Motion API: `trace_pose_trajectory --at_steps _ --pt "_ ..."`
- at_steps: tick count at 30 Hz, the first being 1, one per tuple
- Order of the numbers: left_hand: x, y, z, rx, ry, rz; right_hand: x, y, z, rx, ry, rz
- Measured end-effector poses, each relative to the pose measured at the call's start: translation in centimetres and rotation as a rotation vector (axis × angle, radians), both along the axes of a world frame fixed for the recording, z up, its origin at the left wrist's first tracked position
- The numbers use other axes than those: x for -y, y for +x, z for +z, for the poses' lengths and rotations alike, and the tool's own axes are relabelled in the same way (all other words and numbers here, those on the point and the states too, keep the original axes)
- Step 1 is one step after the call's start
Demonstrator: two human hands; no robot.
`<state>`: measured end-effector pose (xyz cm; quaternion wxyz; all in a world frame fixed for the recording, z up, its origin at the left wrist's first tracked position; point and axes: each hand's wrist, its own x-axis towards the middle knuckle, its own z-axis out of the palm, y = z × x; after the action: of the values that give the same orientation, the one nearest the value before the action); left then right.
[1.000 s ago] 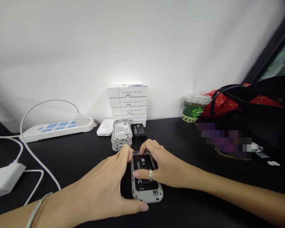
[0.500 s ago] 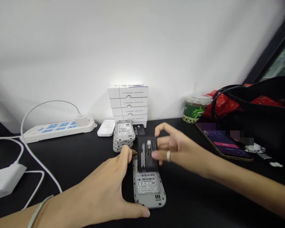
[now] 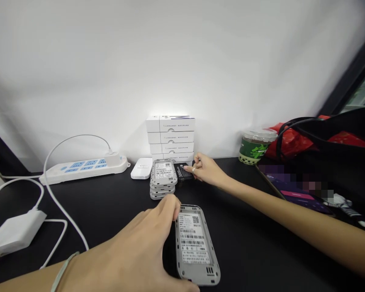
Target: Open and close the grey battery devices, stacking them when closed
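My left hand point(image 3: 140, 247) grips a grey handheld device point(image 3: 196, 245) by its left edge, fingers at the top end and thumb at the bottom. The device lies with its back off, and the printed label shows in its battery bay. At the back, my right hand point(image 3: 207, 169) is closed on a flat black battery point(image 3: 187, 170) marked 3000mAh, thumb on top. That battery is low over the table, just right of a stack of similar grey devices point(image 3: 163, 172). Whether other batteries lie under it I cannot tell.
White boxes point(image 3: 170, 138) are stacked against the wall, with white covers point(image 3: 141, 168) to their left. A power strip point(image 3: 83, 168), cables and a white adapter point(image 3: 16, 235) occupy the left. On the right are a drink cup point(image 3: 255, 146), a phone point(image 3: 287, 190) and a black bag point(image 3: 353, 162).
My right hand has carried the battery from over the device back to beside the device stack, uncovering the bay. My left hand keeps its hold on the device. The view has shifted slightly.
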<state>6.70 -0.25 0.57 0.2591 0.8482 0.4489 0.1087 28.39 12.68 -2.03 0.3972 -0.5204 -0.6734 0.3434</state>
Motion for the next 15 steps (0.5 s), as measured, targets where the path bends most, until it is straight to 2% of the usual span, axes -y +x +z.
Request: trace_pose_trajectory --at_steps 2,5,9,11,15 --pt "0.4 0.0 0.4 -0.02 0.033 -0.016 0.8 0.3 -0.3 0.029 0.024 -0.011" --pt "0.5 -0.5 2.0 -0.021 0.123 -0.032 3.3 1.4 -0.5 0.041 0.035 -0.01" --pt "-2.1 -2.1 4.0 0.092 0.335 0.031 8.2 3.2 -0.6 0.146 0.103 0.047" --pt "-4.5 -2.9 4.0 0.121 0.383 0.117 10.9 3.7 -0.5 0.274 0.162 0.128" --pt "-8.6 -3.7 2.6 0.212 0.321 0.134 14.5 3.7 -0.2 0.467 0.239 0.355"
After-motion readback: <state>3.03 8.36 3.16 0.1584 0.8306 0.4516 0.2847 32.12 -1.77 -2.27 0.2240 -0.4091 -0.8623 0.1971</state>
